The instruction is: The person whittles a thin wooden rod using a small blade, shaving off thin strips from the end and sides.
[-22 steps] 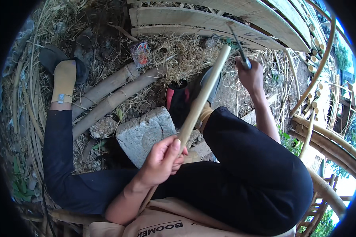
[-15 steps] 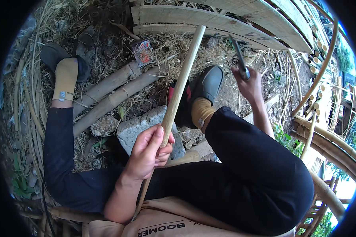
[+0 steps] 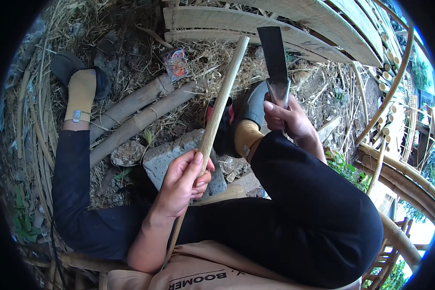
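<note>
Closest, at the lower edge, a tan garment (image 3: 203, 273) is covering the person's lap, and the legs in black trousers (image 3: 319, 208) are bending outward to both sides. Above the left thigh, the left hand (image 3: 184, 182) is holding a pale wooden stick (image 3: 222, 99); its fingers are curling around the stick and the thumb is lying along it. The lower end of the stick is passing beside the left forearm toward the garment, while the upper part is slanting away from the body and a little to the right.

Beyond the raised right knee, the right hand (image 3: 295, 118) is closing around the handle of a broad-bladed tool (image 3: 274, 55). The dark blade is pointing away from the body, to the right of the stick's far end, and the two are standing apart.

Under the stick, a grey stone block (image 3: 165, 157) is lying on the ground. Farther, two bamboo poles (image 3: 150, 118) are lying side by side among straw, and a colourful wrapper (image 3: 175, 63) is resting by their far ends. At the top, wooden slats (image 3: 217, 18) are stretching across, and at the right side cut bamboo pieces (image 3: 389, 118) are lying in a pile.
</note>
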The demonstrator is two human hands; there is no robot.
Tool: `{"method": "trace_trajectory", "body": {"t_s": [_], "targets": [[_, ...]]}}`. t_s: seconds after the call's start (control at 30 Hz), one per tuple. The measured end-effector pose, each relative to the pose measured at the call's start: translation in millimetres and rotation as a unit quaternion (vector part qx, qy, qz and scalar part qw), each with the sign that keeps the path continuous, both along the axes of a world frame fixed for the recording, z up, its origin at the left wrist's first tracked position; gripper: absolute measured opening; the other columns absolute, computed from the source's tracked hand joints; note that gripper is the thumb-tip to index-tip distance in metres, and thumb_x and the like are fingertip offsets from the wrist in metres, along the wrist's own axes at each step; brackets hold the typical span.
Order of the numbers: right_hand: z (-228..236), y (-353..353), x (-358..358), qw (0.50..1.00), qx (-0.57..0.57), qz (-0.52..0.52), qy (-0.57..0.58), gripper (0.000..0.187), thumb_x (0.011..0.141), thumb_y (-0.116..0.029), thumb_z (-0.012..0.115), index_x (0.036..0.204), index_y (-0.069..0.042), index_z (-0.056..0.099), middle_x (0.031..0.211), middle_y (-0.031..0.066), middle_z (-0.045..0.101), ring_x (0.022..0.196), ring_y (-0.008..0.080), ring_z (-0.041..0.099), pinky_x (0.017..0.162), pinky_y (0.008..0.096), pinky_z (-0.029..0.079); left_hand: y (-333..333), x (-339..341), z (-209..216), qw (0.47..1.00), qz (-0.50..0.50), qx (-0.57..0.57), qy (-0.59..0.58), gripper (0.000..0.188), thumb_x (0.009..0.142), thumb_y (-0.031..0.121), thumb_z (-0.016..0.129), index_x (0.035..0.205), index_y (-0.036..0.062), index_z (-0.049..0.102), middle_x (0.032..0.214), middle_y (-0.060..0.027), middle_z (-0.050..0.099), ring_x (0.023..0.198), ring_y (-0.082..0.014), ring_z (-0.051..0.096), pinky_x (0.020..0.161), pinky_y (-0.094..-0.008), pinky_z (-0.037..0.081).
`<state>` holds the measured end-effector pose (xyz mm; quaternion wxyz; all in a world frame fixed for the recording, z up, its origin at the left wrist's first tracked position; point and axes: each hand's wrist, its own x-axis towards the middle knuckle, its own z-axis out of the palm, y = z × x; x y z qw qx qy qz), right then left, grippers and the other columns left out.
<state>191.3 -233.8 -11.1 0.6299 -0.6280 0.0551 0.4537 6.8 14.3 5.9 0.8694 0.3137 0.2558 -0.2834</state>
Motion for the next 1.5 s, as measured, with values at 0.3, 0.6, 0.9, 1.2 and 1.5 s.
{"method": "trace_trajectory", "body": {"t_s": [0.3, 0.6, 0.9, 1.2, 1.5], "targets": [[101.8, 8.2, 16.0, 0.77, -0.386, 0.335, -0.383, 0.026, 0.088, -0.023, 0.073, 0.096, -0.001, 0.06, 0.064, 0.0098, 0.057, 0.059, 0.0252, 0.058, 0.06, 0.0392, 0.046, 17.6, -2.3, 4.8, 0.998, 0.05, 0.046, -0.019, 0.028, 0.109, 0.032, 0.045, 0.103, 0.0069, 0.054, 0.066, 0.006, 0.039, 0.05, 0.0008, 0.03, 0.043, -0.0169, 0.024], [170.0, 94.0, 18.2, 0.605, -0.359, 0.504, -0.501, 0.025, 0.092, -0.028, 0.071, 0.093, -0.005, 0.061, 0.069, 0.013, 0.066, 0.065, 0.0345, 0.068, 0.061, 0.0451, 0.053, 23.8, -3.3, -0.9, 0.992, 0.085, 0.084, -0.029, 0.023, 0.106, 0.031, 0.053, 0.102, 0.0087, 0.055, 0.066, 0.0075, 0.039, 0.051, 0.001, 0.031, 0.044, -0.0172, 0.024], [95.0, 100.3, -3.8, 0.713, -0.253, 0.491, -0.433, 0.029, 0.088, -0.028, 0.076, 0.085, -0.001, 0.065, 0.056, 0.0111, 0.058, 0.052, 0.028, 0.062, 0.052, 0.0389, 0.047, 32.9, -0.9, -4.8, 0.991, 0.107, 0.063, -0.052, 0.018, 0.106, 0.027, 0.054, 0.102, 0.0091, 0.056, 0.068, 0.0087, 0.039, 0.052, 0.0017, 0.03, 0.044, -0.0165, 0.022], [66.8, 90.8, 3.9, 0.669, -0.335, 0.502, -0.434, 0.02, 0.079, -0.017, 0.067, 0.097, -0.011, 0.074, 0.079, 0.0173, 0.071, 0.075, 0.036, 0.071, 0.071, 0.0453, 0.058, 12.6, -3.3, -18.3, 0.993, 0.114, -0.015, -0.023, 0.029, 0.109, 0.034, 0.045, 0.105, 0.0075, 0.055, 0.071, 0.0067, 0.039, 0.053, 0.0011, 0.028, 0.045, -0.0162, 0.021], [60.3, 76.5, 4.2, 0.624, -0.379, 0.518, -0.446, 0.026, 0.074, -0.014, 0.067, 0.098, -0.012, 0.075, 0.085, 0.0143, 0.073, 0.08, 0.0344, 0.072, 0.073, 0.0447, 0.059, -3.0, -10.3, -8.9, 0.996, 0.087, -0.01, -0.02, 0.027, 0.109, 0.032, 0.046, 0.103, 0.0073, 0.053, 0.069, 0.0086, 0.037, 0.053, 0.0012, 0.028, 0.045, -0.0176, 0.022]]}}
